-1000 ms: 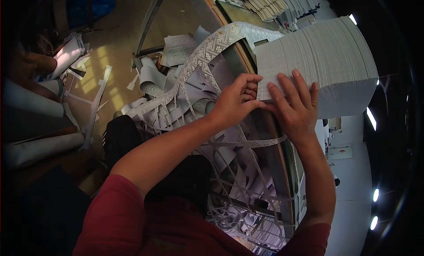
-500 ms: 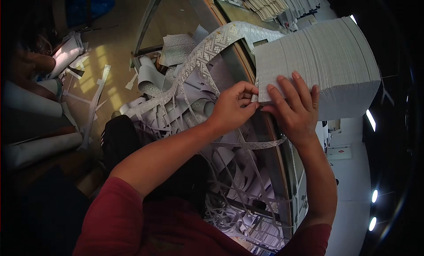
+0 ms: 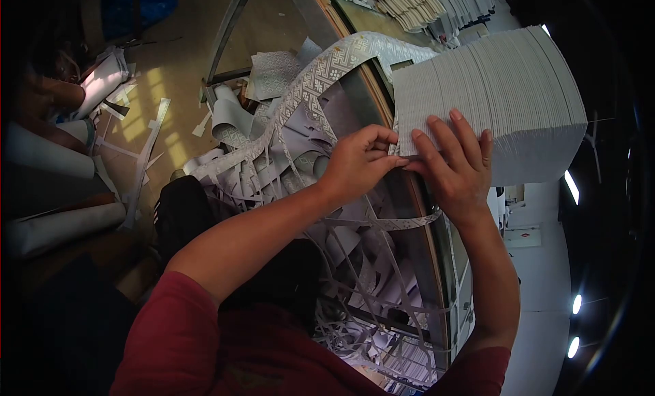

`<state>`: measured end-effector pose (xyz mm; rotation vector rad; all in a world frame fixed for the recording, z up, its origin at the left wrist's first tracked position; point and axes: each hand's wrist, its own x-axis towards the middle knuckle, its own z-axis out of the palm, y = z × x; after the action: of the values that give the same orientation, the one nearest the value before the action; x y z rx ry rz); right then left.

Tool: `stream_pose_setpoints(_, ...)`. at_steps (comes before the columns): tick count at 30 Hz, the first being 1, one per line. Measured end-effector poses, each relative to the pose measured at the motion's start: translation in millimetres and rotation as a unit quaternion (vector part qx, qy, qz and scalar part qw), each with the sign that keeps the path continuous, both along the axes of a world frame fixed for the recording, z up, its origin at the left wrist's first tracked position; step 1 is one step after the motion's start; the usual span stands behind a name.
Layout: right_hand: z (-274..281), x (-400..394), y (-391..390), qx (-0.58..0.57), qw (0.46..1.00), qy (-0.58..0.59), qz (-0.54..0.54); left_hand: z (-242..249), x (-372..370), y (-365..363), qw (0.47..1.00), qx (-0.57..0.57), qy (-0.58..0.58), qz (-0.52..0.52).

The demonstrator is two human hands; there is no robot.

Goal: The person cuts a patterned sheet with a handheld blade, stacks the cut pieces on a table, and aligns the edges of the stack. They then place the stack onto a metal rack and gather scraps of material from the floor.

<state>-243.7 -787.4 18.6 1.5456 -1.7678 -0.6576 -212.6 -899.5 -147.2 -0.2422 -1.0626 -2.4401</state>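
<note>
A tall stack of grey-white sheets (image 3: 491, 89) stands on the table edge at the upper right. My left hand (image 3: 361, 160) is closed at the stack's near left corner, thumb and finger pinched at the edge of the lowest sheets; what lies between them is too small to make out. Against the stack's side rest the spread fingers of my right hand (image 3: 454, 164), its thumb close to my left fingertips. A patterned silvery strip (image 3: 310, 82) curves from beside the stack down to a heap of offcuts (image 3: 300, 150).
Rolls of material (image 3: 61, 229) lie at the far left, near a person's arm (image 3: 58, 92). Scraps (image 3: 147, 157) are scattered on the floor. More stacked sheets (image 3: 409, 10) stand at the top. Thin strips hang around the table's edge (image 3: 426, 259).
My left fingertips have shifted slightly right along the stack's lower corner, closer to my right thumb. My right hand has stayed nearly in place.
</note>
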Motion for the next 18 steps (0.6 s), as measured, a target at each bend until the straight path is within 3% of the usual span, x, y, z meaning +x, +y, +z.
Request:
stream_pose_setpoints(10, 0.1, -0.9, 0.3, 0.005, 1.000, 0.006, -0.005, -1.4, 1.4, 0.2, 1.000, -0.010, -0.001, -0.010)
stream_pose_setpoints(13, 0.2, -0.8, 0.3, 0.004, 1.000, 0.005, -0.004, 0.3, 2.0, 5.5, 0.999, 0.024, 0.001, -0.024)
stream_pose_setpoints(16, 0.6, -1.1, 0.1, 0.002, 1.000, 0.006, -0.001, 7.8, 4.1, 11.8, 0.999, 0.028, 0.001, 0.034)
stream_pose_setpoints(18, 1.2, 0.1, 0.0, 0.002, 1.000, 0.000, 0.003, 13.5, 5.3, 14.0, 0.992, 0.111, 0.033, 0.038)
